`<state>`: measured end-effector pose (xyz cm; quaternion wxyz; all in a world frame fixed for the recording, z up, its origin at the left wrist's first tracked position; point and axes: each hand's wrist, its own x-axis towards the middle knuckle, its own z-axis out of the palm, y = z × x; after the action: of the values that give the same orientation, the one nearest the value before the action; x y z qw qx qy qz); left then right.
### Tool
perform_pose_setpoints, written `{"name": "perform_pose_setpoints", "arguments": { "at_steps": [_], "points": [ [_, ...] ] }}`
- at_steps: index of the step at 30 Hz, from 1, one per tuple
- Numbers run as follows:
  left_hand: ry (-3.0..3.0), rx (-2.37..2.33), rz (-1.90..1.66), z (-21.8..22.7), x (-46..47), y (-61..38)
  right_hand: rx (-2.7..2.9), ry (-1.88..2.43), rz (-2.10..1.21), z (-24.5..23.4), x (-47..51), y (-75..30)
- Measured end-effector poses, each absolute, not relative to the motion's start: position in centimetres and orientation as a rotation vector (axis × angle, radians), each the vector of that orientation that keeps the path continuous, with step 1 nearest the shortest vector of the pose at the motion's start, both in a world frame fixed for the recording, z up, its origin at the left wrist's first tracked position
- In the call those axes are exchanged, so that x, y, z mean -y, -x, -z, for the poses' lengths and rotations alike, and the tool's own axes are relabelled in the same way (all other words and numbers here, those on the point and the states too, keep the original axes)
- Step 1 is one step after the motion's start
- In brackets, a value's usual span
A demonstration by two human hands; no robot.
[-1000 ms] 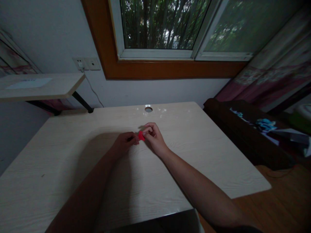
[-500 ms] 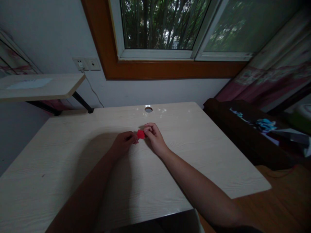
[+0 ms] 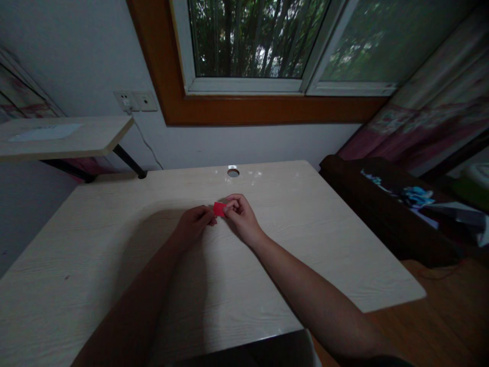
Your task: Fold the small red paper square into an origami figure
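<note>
A small, flat red piece of paper (image 3: pixel 219 209), which looks folded, is held just above the pale wood-grain desk (image 3: pixel 290 214). Thumb and fingers of my right hand (image 3: pixel 241 216) pinch its right side. My left hand (image 3: pixel 194 224) is closed at the paper's lower left edge, with thumb and fingertips pressed together against it. The fingers cover part of both edges, so the exact grip on the left is hard to see.
A round cable hole (image 3: pixel 233 173) lies beyond my hands. At the back left stands a raised shelf (image 3: pixel 91 140) on black legs, with a sheet (image 3: pixel 48 132) on it. Dark furniture (image 3: pixel 382 204) with assorted items borders the desk's right side. A window is ahead.
The red paper has turned and shifted slightly left, showing a squarer, more rectangular face. Both hands have stayed almost where they were, with small finger movements.
</note>
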<state>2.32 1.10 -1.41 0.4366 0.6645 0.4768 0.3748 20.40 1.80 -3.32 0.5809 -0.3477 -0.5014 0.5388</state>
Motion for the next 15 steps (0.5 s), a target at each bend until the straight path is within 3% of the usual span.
{"name": "perform_pose_setpoints", "arguments": {
  "at_steps": [15],
  "points": [
    [-1.628, -1.157, -0.948, 1.53, -1.17, -2.24, 1.169, 0.823, -1.242, 3.30, -1.76, -20.40]
  ]
}}
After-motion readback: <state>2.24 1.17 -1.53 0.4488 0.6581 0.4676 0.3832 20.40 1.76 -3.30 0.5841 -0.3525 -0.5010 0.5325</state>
